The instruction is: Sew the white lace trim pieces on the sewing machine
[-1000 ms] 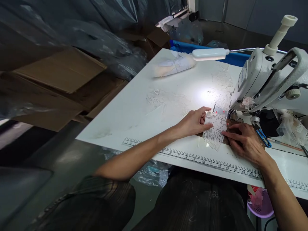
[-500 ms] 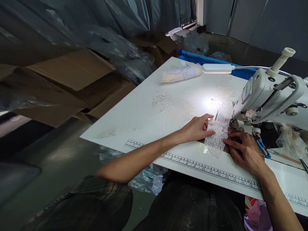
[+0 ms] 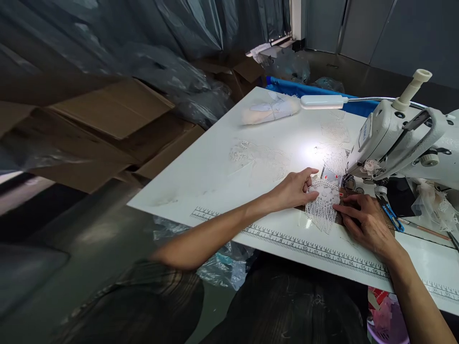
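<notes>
A white lace piece (image 3: 322,210) lies flat in front of the sewing machine (image 3: 389,138), its upper edge close to the presser foot. My left hand (image 3: 294,190) pinches the lace's left edge between thumb and fingers. On the other side my right hand (image 3: 367,222) rests on the machine bed, fingers spread, with the index fingertip touching the lace's right edge. More lace (image 3: 335,160) lies behind the needle area under the lamp's bright spot.
A lamp (image 3: 322,102) on a bendy arm shines over the table (image 3: 208,177). A tied fabric bundle (image 3: 271,111) and a sheer lace piece (image 3: 261,160) lie further left. Blue thread snips (image 3: 392,216) sit right of my right hand. Cardboard boxes (image 3: 111,110) stand beyond the table's left edge.
The view has shifted slightly. Both hands keep nearly the same places on the lace, which hardly moves.
</notes>
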`<state>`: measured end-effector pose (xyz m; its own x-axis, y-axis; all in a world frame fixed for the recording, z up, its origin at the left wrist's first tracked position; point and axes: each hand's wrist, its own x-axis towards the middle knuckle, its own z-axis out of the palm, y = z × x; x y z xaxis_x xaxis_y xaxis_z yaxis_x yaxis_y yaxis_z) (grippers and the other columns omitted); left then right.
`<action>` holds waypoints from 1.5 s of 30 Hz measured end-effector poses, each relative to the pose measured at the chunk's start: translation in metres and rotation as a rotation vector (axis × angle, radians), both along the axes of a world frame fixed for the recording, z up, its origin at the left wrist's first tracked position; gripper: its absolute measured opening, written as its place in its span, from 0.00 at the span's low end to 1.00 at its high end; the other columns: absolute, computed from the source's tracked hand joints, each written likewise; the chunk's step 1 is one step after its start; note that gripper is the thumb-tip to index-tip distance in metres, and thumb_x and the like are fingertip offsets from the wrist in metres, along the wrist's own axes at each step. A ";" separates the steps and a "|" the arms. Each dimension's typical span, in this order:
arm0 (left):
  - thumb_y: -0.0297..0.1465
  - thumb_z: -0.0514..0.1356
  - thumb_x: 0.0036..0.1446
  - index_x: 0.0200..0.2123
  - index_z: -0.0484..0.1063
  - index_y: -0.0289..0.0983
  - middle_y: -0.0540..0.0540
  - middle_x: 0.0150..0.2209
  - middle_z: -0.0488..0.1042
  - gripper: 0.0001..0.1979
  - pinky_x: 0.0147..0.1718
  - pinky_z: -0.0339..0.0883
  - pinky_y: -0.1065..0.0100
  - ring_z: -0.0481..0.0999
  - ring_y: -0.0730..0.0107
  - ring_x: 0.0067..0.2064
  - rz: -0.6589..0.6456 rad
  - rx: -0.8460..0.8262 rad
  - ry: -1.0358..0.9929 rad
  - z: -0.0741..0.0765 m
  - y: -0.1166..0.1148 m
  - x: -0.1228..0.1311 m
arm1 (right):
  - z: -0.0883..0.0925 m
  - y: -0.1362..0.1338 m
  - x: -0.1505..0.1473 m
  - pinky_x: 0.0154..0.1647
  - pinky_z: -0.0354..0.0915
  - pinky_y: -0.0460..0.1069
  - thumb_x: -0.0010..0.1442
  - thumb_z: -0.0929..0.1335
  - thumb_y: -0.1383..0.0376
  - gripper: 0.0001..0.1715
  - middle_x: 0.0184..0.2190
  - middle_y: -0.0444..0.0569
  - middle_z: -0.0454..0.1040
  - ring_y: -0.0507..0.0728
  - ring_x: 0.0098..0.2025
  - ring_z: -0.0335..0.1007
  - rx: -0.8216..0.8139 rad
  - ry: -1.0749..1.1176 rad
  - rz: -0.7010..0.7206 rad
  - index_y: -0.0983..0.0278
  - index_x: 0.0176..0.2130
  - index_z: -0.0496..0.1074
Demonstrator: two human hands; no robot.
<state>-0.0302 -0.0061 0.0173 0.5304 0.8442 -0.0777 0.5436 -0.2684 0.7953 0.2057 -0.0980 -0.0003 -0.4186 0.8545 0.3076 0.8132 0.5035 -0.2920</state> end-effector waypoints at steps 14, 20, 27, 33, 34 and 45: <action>0.31 0.52 0.67 0.44 0.76 0.34 0.38 0.45 0.75 0.13 0.35 0.70 0.63 0.73 0.63 0.41 -0.452 0.806 0.221 0.003 0.013 0.016 | -0.003 0.000 0.000 0.46 0.67 0.62 0.65 0.64 0.65 0.20 0.47 0.52 0.74 0.63 0.49 0.68 0.022 -0.018 -0.020 0.50 0.52 0.77; 0.31 0.55 0.66 0.44 0.75 0.30 0.34 0.48 0.76 0.12 0.44 0.67 0.60 0.74 0.59 0.44 -0.680 0.875 0.285 0.000 0.017 0.031 | -0.003 -0.001 -0.001 0.46 0.66 0.61 0.64 0.65 0.66 0.20 0.47 0.54 0.73 0.64 0.49 0.67 0.039 -0.020 -0.022 0.51 0.52 0.78; 0.33 0.55 0.66 0.43 0.77 0.35 0.38 0.51 0.76 0.11 0.48 0.64 0.55 0.75 0.58 0.46 -0.546 0.722 0.317 0.001 -0.004 0.004 | -0.004 -0.001 -0.001 0.44 0.67 0.62 0.65 0.64 0.64 0.18 0.47 0.55 0.74 0.64 0.48 0.68 0.030 -0.014 -0.022 0.53 0.50 0.79; 0.37 0.57 0.66 0.47 0.75 0.35 0.37 0.53 0.76 0.14 0.51 0.64 0.52 0.75 0.57 0.47 -0.594 0.761 0.275 0.001 -0.009 -0.017 | -0.005 -0.001 0.000 0.44 0.67 0.62 0.66 0.64 0.64 0.18 0.46 0.54 0.74 0.64 0.48 0.68 0.042 -0.024 -0.022 0.53 0.50 0.79; 0.38 0.57 0.66 0.47 0.75 0.35 0.37 0.53 0.76 0.14 0.50 0.65 0.52 0.75 0.56 0.48 -0.593 0.775 0.273 0.001 -0.008 -0.015 | -0.005 -0.001 0.000 0.44 0.67 0.62 0.66 0.64 0.64 0.17 0.46 0.54 0.74 0.64 0.48 0.68 0.045 -0.024 -0.022 0.54 0.50 0.79; 0.33 0.50 0.69 0.52 0.71 0.30 0.34 0.56 0.72 0.16 0.45 0.63 0.57 0.72 0.55 0.48 -0.562 0.826 0.443 -0.004 0.004 0.030 | -0.005 0.000 0.000 0.46 0.65 0.62 0.64 0.65 0.66 0.20 0.46 0.54 0.73 0.65 0.49 0.66 0.043 -0.015 -0.015 0.51 0.52 0.77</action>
<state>-0.0005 -0.0018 0.0133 0.9212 0.3694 0.1223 0.3698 -0.9289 0.0198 0.2053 -0.0980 -0.0049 -0.4107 0.8469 0.3379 0.8249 0.5030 -0.2581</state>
